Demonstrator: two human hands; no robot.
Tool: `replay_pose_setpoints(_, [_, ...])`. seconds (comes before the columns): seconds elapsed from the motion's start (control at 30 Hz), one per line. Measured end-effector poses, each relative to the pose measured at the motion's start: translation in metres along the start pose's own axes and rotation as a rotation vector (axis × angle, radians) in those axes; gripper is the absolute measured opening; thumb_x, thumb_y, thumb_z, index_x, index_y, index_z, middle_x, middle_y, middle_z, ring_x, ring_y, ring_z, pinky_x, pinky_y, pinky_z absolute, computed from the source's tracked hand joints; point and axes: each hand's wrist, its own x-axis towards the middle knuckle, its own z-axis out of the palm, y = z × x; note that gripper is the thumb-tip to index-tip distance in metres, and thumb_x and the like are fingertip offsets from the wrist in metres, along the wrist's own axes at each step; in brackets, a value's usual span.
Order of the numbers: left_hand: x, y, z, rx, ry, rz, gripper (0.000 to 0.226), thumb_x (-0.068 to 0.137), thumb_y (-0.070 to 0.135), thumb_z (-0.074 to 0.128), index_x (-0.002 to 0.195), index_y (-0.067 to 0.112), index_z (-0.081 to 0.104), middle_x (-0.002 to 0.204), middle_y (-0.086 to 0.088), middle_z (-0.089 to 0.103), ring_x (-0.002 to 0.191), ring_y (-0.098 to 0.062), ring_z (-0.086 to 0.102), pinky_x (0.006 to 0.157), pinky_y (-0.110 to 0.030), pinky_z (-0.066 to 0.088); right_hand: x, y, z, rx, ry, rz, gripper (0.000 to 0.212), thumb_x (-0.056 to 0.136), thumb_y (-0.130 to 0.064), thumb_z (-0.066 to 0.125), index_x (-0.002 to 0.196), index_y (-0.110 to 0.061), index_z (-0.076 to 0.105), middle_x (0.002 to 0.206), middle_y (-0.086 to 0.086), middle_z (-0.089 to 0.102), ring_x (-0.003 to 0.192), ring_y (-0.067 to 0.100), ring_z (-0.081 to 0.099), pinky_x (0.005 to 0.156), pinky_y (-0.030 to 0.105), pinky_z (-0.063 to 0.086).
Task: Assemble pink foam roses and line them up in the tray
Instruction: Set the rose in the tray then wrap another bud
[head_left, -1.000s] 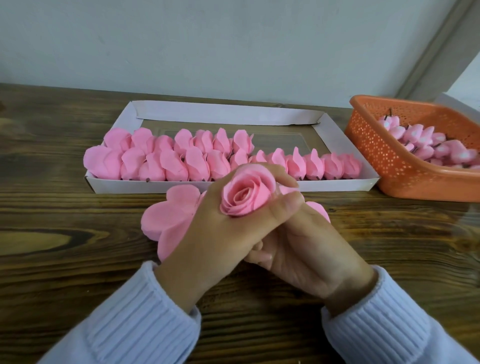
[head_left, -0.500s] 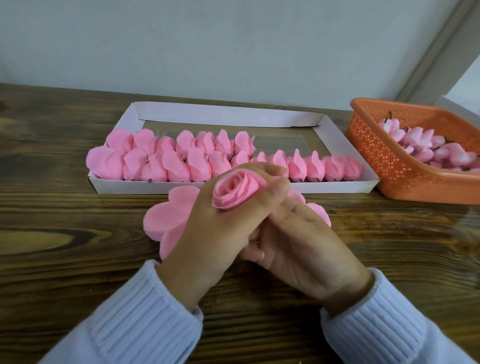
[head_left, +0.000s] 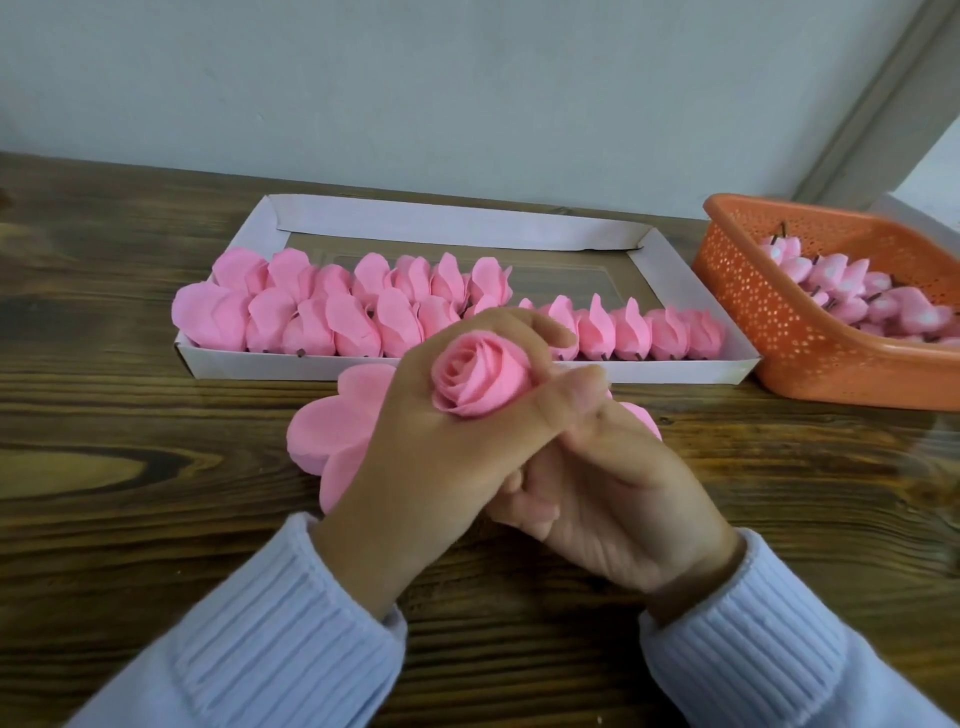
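Note:
My left hand (head_left: 441, 447) grips a pink foam rose (head_left: 480, 376) between thumb and fingers, its bloom facing up toward me. Below and to the right, my right hand (head_left: 613, 499) is curled under the left, fingers at the rose's base; what it holds there is hidden. A stack of flat pink petal sheets (head_left: 332, 431) lies on the wooden table under my hands. Behind them stands the white cardboard tray (head_left: 467, 223) with several finished pink roses (head_left: 311, 312) lined up along its front side.
An orange perforated basket (head_left: 769, 312) at the right holds several small pink rose buds (head_left: 852, 291) on dark stems. A pale wall runs behind the table. Bare tray floor (head_left: 571, 275) shows at the back right of the tray.
My left hand has turned the rose a little to the left and lifted it slightly. The right hand's fingers have shifted under the rose's base.

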Motion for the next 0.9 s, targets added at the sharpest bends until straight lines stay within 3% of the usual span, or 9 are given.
replay_pose_setpoints(0.17, [-0.0012,0.0002,0.0009,0.149,-0.098,0.005,0.005,0.068,0.032,0.071,0.070,0.037,0.071,0.106,0.009,0.070,0.110,-0.003,0.062,0.091,-0.024,0.049,-0.0001,-0.0009,0.0019,-0.144,0.084,0.037,0.032,0.086,-0.030,0.064,0.097,-0.001,0.056,0.070,0.015,0.044,0.048,0.011,0.051,0.038,0.015,0.029])
replay_pose_setpoints(0.3, [-0.0018,0.0011,-0.0015,0.157,-0.030,-0.051,0.020,0.071,0.038,0.068,0.068,0.018,0.066,0.113,0.012,0.067,0.046,-0.001,0.057,0.042,-0.011,0.041,-0.0038,-0.0018,0.0028,-0.160,0.048,0.068,0.028,0.093,-0.029,0.046,0.114,-0.012,0.054,0.071,0.008,0.062,0.062,0.011,0.063,0.038,0.014,0.040])
replay_pose_setpoints(0.4, [-0.0013,-0.0012,-0.0016,0.148,0.028,-0.044,0.023,0.069,0.039,0.069,0.074,0.017,0.064,0.107,0.015,0.067,0.053,0.000,0.060,0.049,-0.012,0.044,-0.0062,-0.0018,0.0011,-0.100,-0.034,0.056,0.040,0.091,-0.019,0.061,0.123,-0.009,0.038,0.081,0.006,0.064,0.074,0.010,0.064,0.048,0.013,0.042])
replay_pose_setpoints(0.5, [-0.0022,-0.0024,0.0010,0.116,0.024,-0.043,0.014,0.069,0.036,0.070,0.071,0.023,0.067,0.106,0.015,0.068,0.063,0.004,0.062,0.050,-0.004,0.044,-0.0061,0.0009,-0.0004,-0.106,-0.029,0.022,0.039,0.088,-0.019,0.065,0.116,-0.006,0.041,0.074,0.003,0.062,0.066,0.007,0.061,0.047,0.012,0.034])
replay_pose_setpoints(0.57, [-0.0028,-0.0021,0.0006,0.068,0.002,-0.098,0.008,0.069,0.037,0.070,0.071,0.029,0.071,0.108,0.016,0.068,0.058,0.001,0.061,0.044,-0.014,0.051,-0.0047,0.0009,0.0004,-0.089,0.003,0.036,0.024,0.093,-0.021,0.057,0.103,-0.001,0.049,0.072,0.005,0.060,0.059,0.009,0.058,0.043,0.013,0.029])
replay_pose_setpoints(0.67, [-0.0031,0.0008,0.0019,0.045,-0.013,-0.153,0.013,0.069,0.039,0.069,0.075,0.029,0.074,0.106,0.015,0.069,0.049,-0.008,0.058,0.035,-0.024,0.049,-0.0025,0.0010,0.0024,-0.199,0.089,0.093,0.029,0.099,-0.027,0.034,0.092,-0.001,0.046,0.067,0.002,0.059,0.052,0.008,0.056,0.040,0.012,0.031])
replay_pose_setpoints(0.73, [-0.0025,0.0032,0.0027,0.019,0.010,-0.145,0.011,0.069,0.038,0.069,0.068,0.027,0.072,0.101,0.014,0.070,0.049,-0.012,0.060,0.032,-0.018,0.041,-0.0023,0.0022,0.0025,-0.212,0.062,0.056,0.028,0.098,-0.029,0.043,0.099,-0.001,0.045,0.070,0.002,0.063,0.057,0.010,0.061,0.045,0.014,0.038])
replay_pose_setpoints(0.87, [-0.0010,0.0038,0.0012,0.039,0.081,-0.131,0.017,0.064,0.038,0.071,0.055,0.027,0.063,0.097,0.012,0.071,0.067,-0.029,0.057,0.047,-0.049,0.047,-0.0036,0.0046,0.0014,-0.135,0.001,-0.005,0.015,0.090,-0.017,0.063,0.104,-0.010,0.060,0.075,0.006,0.064,0.068,0.012,0.063,0.053,0.017,0.043])
replay_pose_setpoints(0.9, [-0.0015,0.0034,0.0012,0.023,0.073,-0.130,0.015,0.063,0.036,0.072,0.056,0.027,0.062,0.097,0.012,0.071,0.066,-0.025,0.060,0.050,-0.043,0.051,-0.0035,0.0042,0.0015,-0.124,0.013,-0.011,0.011,0.089,-0.016,0.065,0.098,-0.010,0.064,0.073,0.006,0.063,0.065,0.011,0.062,0.052,0.017,0.044])
